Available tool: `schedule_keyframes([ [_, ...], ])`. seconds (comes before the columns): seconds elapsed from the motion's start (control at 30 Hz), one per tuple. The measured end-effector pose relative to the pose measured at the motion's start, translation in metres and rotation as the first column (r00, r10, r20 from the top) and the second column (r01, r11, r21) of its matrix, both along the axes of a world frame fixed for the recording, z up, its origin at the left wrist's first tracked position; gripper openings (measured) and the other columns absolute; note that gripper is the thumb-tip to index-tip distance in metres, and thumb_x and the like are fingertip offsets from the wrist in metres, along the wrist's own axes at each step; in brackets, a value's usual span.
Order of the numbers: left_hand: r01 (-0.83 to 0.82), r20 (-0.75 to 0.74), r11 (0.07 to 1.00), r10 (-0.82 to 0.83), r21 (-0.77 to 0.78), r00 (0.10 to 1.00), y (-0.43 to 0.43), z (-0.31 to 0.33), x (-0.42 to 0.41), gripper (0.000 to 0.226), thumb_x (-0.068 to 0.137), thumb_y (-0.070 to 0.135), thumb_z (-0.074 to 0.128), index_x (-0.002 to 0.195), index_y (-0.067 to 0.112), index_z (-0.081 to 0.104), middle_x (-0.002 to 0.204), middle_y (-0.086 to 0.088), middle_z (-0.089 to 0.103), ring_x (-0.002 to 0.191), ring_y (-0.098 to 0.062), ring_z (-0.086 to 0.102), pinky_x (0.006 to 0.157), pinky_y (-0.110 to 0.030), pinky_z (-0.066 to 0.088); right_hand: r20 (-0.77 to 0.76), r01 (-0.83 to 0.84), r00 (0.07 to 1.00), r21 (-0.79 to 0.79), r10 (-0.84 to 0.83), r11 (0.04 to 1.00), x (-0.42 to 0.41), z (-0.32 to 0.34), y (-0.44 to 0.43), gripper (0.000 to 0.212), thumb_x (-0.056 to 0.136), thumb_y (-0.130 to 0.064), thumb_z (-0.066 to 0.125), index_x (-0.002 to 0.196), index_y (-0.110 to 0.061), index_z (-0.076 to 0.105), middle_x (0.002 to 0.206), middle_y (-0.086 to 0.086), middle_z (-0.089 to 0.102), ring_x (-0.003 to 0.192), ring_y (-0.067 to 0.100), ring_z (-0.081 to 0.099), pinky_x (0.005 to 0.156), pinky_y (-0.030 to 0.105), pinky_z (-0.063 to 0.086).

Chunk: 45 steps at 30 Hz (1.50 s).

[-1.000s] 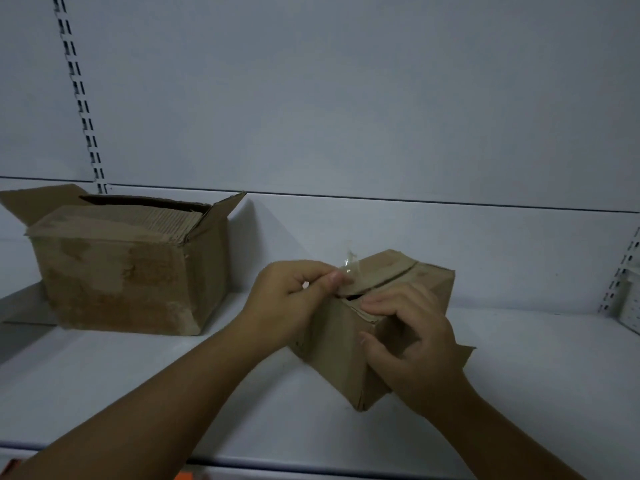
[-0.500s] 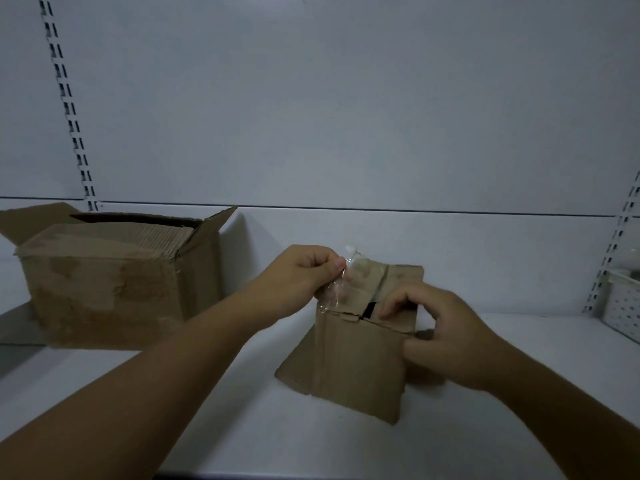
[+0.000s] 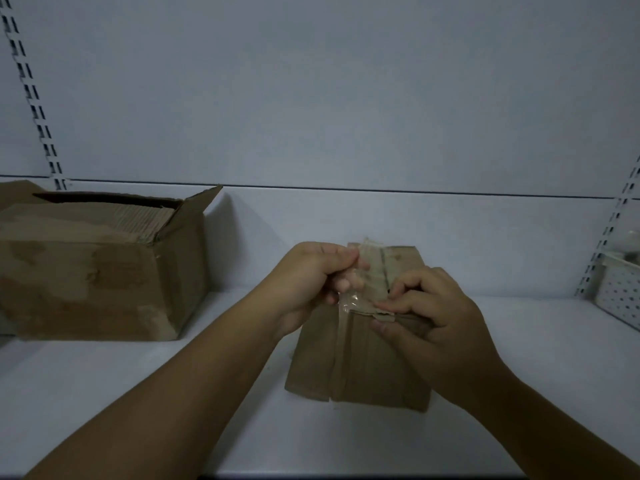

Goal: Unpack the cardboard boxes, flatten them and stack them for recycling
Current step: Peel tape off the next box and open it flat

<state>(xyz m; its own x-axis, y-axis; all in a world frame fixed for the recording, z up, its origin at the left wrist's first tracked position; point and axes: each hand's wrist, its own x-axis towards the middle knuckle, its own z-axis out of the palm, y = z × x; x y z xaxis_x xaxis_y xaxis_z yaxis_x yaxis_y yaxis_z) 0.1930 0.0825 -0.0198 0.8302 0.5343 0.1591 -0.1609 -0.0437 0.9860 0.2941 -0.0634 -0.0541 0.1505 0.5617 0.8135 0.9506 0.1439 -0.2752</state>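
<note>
On the white shelf (image 3: 519, 393), centre front: small cardboard box (image 3: 356, 368), standing, seam facing the camera. Left hand (image 3: 308, 285) curled, pinching a clear tape strip (image 3: 349, 301) at the box's top edge. Right hand (image 3: 440, 320) curled, gripping the top flap just beside it. Large open box (image 3: 104, 282) well apart at left, flat cardboard inside. White perforated basket (image 3: 620, 299) at far right.

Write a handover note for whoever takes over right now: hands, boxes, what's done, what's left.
Left hand pinches the tape on top of the small box.
Right hand grips that box's top edge.
Small box stands on the shelf; big box, flaps open, sits to its left.
Done: tape partly peeled.
Left: strip tape, unpack, flatten both boxes, stack.
</note>
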Motion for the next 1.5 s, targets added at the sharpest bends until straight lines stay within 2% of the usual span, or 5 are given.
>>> schedule_keyframes([
  [0.6, -0.044, 0.185, 0.872, 0.153, -0.488, 0.971, 0.006, -0.025, -0.007, 0.028, 0.095, 0.023, 0.048, 0.071, 0.011, 0.057, 0.046, 0.003, 0.044, 0.036, -0.006, 0.037, 0.033, -0.017, 0.027, -0.227, -0.316, 0.942, -0.349, 0.247, 0.882, 0.029, 0.033, -0.015, 0.009, 0.067, -0.019, 0.075, 0.075, -0.015, 0.073, 0.092, -0.010, 0.072, 0.089, 0.002, 0.066, 0.083, 0.015, 0.049],
  [0.83, -0.315, 0.117, 0.936, 0.334, -0.160, 0.935, -0.021, -0.017, -0.006, 0.037, 0.096, 0.026, 0.047, 0.063, 0.013, 0.057, 0.044, 0.001, 0.053, 0.037, -0.007, 0.045, 0.037, -0.016, 0.036, -0.164, -0.148, 0.985, -0.699, 0.045, 0.700, 0.067, 0.067, -0.034, 0.020, 0.081, -0.012, 0.070, 0.083, -0.032, 0.073, 0.105, -0.022, 0.068, 0.102, -0.008, 0.058, 0.089, 0.004, 0.036],
  [1.13, -0.472, 0.124, 0.864, 0.495, -0.176, 0.860, 0.016, -0.007, -0.024, 0.036, 0.096, 0.046, 0.039, 0.082, 0.020, 0.060, 0.045, 0.005, 0.045, 0.036, -0.007, 0.039, 0.042, -0.020, 0.031, 0.011, 0.137, 0.988, -0.514, -0.153, 0.847, 0.034, 0.049, -0.024, 0.049, 0.063, -0.073, 0.055, 0.066, -0.025, 0.052, 0.102, -0.012, 0.051, 0.088, 0.008, 0.052, 0.067, 0.026, 0.045],
  [1.3, -0.266, 0.103, 0.928, 0.247, 0.259, 0.963, 0.011, -0.005, -0.044, 0.051, 0.080, 0.064, 0.037, 0.090, 0.030, 0.073, 0.060, 0.010, 0.056, 0.062, -0.009, 0.052, 0.059, -0.022, 0.043, -0.103, 0.014, 0.979, -0.830, -0.178, 0.557, 0.045, 0.071, -0.017, 0.077, 0.074, -0.049, 0.067, 0.137, -0.040, 0.025, 0.145, -0.003, 0.034, 0.114, 0.010, 0.051, 0.088, 0.026, 0.050],
  [1.5, 0.018, 0.273, 0.983, 0.033, -0.183, 0.961, -0.001, 0.024, -0.036, 0.043, 0.097, 0.041, 0.031, 0.086, 0.011, 0.060, 0.100, -0.010, 0.073, 0.099, -0.020, 0.068, 0.091, -0.034, 0.051, 0.152, 0.171, 0.980, -0.973, -0.127, 0.154, 0.050, 0.109, -0.002, 0.096, 0.072, -0.018, 0.072, 0.143, -0.042, 0.012, 0.134, 0.000, 0.039, 0.113, 0.018, 0.048, 0.090, 0.031, 0.047],
])
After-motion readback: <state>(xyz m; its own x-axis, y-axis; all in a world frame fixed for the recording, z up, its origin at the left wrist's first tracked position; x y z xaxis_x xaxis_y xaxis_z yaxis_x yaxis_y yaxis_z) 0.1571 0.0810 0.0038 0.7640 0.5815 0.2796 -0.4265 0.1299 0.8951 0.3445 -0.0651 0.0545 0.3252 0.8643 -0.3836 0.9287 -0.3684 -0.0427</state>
